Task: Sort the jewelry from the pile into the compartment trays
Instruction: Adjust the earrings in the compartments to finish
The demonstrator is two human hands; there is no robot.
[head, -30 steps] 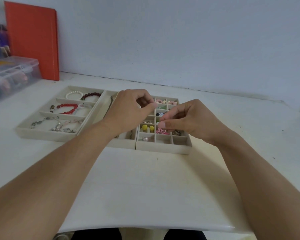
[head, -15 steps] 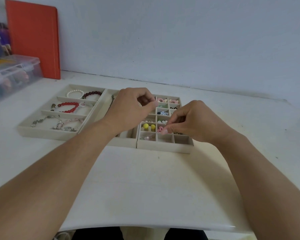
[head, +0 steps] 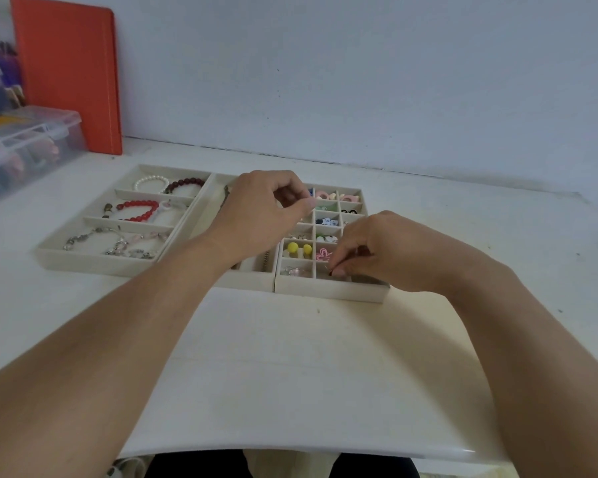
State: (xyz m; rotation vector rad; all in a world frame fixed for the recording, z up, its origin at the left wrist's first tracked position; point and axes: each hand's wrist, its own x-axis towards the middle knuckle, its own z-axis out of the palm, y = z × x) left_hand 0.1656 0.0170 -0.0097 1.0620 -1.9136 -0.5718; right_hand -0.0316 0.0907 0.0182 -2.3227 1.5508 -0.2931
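Three cream trays stand side by side on the white table. The left tray [head: 97, 262] holds pearl, dark red and red bead bracelets and silver chains. The narrow middle tray [head: 246, 281] is mostly hidden under my left forearm. The small-compartment tray [head: 328, 292] on the right holds earrings: yellow balls [head: 293, 247], a pink flower [head: 322, 254]. My right hand [head: 377, 251] pinches a tiny dark earring [head: 331, 272] over a front-row compartment. My left hand [head: 263, 210] hovers above the tray's far part, thumb and fingers pinched together; what they hold is hidden.
A clear plastic storage box [head: 25, 146] sits at the far left, with an orange board [head: 69, 74] leaning on the wall behind it. A pale sheet [head: 290, 374] covers the table in front of the trays.
My right hand has dropped forward and down from the middle rows to the front row of the small-compartment tray. My left hand has stayed nearly still.
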